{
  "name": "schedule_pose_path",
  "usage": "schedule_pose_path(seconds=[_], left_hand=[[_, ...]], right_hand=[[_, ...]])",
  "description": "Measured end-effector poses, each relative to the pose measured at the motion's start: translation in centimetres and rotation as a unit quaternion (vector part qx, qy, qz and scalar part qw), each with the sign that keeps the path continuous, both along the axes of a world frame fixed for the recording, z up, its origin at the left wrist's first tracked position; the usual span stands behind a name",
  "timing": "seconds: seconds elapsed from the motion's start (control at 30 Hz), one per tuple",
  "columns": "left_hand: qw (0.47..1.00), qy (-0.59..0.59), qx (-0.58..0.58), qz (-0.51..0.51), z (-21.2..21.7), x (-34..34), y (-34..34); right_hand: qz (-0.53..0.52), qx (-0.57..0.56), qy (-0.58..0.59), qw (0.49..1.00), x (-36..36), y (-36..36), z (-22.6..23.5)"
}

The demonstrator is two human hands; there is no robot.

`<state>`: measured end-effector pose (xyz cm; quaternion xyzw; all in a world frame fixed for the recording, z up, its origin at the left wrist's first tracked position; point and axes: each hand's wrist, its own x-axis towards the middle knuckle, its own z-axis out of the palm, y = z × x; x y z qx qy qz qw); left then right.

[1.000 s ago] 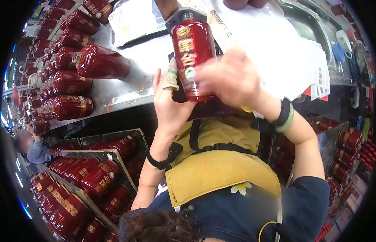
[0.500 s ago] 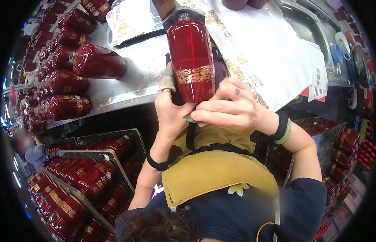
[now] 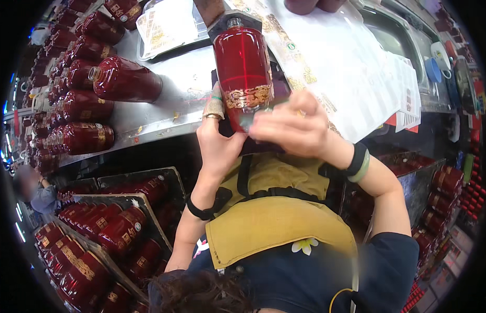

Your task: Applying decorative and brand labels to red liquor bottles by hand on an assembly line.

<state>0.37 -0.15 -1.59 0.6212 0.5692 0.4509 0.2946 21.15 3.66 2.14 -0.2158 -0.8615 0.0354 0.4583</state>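
A red glass bottle point(image 3: 242, 60) with a gold ornamental band point(image 3: 249, 97) lies in front of me, its open clear neck pointing away into a dark angular bracket point(image 3: 235, 22). My left hand point(image 3: 218, 130) is closed round the near left side of the bottle, with a cloth wrap on one finger. Motion blurs my right hand point(image 3: 298, 125) at the bottle's lower right. Its fingers pinch a small pale green piece point(image 3: 246, 123) against the glass just below the gold band. What kind of piece it is, I cannot make out.
Left on the metal table point(image 3: 172, 112), another red bottle point(image 3: 128, 79) lies beside rows of similar ones. A tray point(image 3: 170, 26) of gold-printed sheets sits behind. White sheets point(image 3: 352, 68) cover the right side. Crates of bottles point(image 3: 117, 224) stand below left; a person point(image 3: 42, 195) is farther off.
My right hand has moved slightly up over the bottle's lower end, bringing the pale green piece from below the base onto the glass. My left hand keeps its hold.
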Motion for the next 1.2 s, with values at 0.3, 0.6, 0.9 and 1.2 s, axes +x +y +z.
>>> schedule_pose_path(seconds=[0.3, 0.6, 0.9, 1.2], left_hand=[[0.977, 0.165, 0.131, 0.025, 2.0, 0.7, -0.4], [0.990, 0.052, 0.129, -0.011, 1.8, 0.5, -0.7], [0.994, 0.051, 0.098, -0.027, 1.7, -0.4, 0.0], [0.983, 0.132, 0.081, -0.100, 0.7, -2.2, 0.4]], right_hand=[[0.019, 0.020, -0.053, 0.998, -0.7, -1.0, 2.1], [-0.193, 0.138, 0.009, 0.971, 0.2, 10.2, 4.9], [0.077, 0.022, -0.050, 0.996, -1.5, 4.6, 2.2], [0.032, 0.057, -0.008, 0.998, 0.9, 3.8, -0.8]])
